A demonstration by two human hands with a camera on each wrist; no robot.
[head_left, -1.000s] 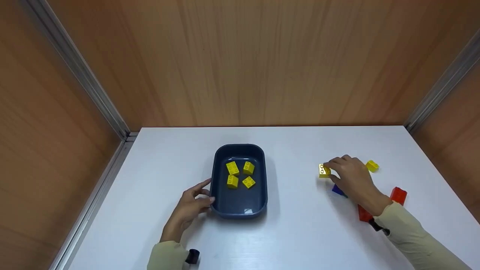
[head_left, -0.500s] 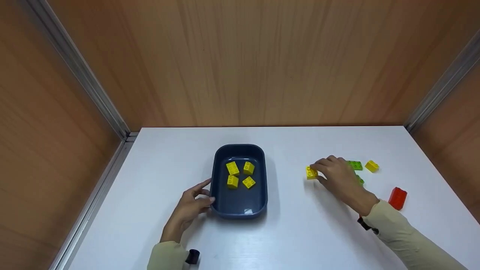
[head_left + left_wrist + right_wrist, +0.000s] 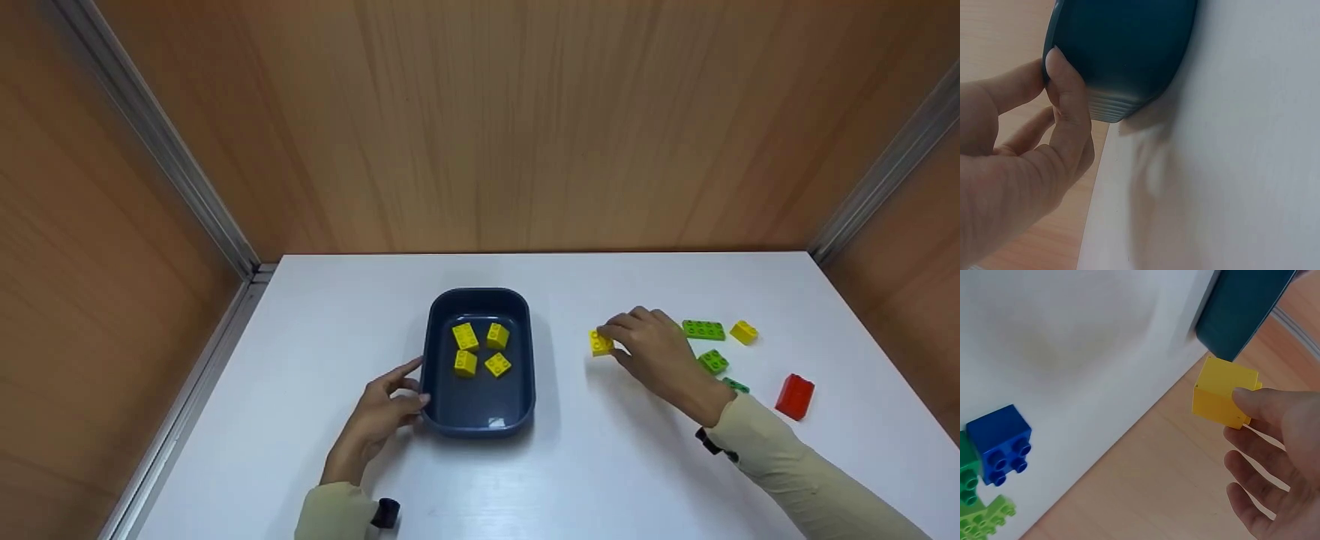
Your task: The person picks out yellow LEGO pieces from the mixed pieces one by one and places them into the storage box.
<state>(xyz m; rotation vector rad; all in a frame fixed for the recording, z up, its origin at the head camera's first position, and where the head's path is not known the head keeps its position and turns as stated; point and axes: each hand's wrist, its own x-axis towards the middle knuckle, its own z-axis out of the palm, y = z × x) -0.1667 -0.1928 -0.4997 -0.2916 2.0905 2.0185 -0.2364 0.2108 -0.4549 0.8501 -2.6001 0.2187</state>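
My left hand (image 3: 386,409) is at the left side of a dark blue tray (image 3: 480,420), its thumb and fingers on the rim; the left wrist view shows the hand (image 3: 1044,140) gripping the tray (image 3: 1123,45). Inside the tray lie several yellow toy bricks (image 3: 465,364). My right hand (image 3: 656,356) pinches another yellow brick (image 3: 600,343) between thumb and index finger, above the table right of the tray. In the right wrist view the yellow brick (image 3: 1221,394) shows clearly, the hand's (image 3: 1292,450) other fingers loosely bent.
Right of my right hand lie a green brick (image 3: 703,330), a smaller green brick (image 3: 713,361), a yellow brick (image 3: 744,332) and a red brick (image 3: 795,397). The right wrist view also shows a blue brick (image 3: 999,436). Wooden panels (image 3: 480,127) enclose the white table (image 3: 300,337).
My right hand has carried the yellow brick left, closer to the tray, uncovering green bricks behind it. The left hand and tray have stayed put.
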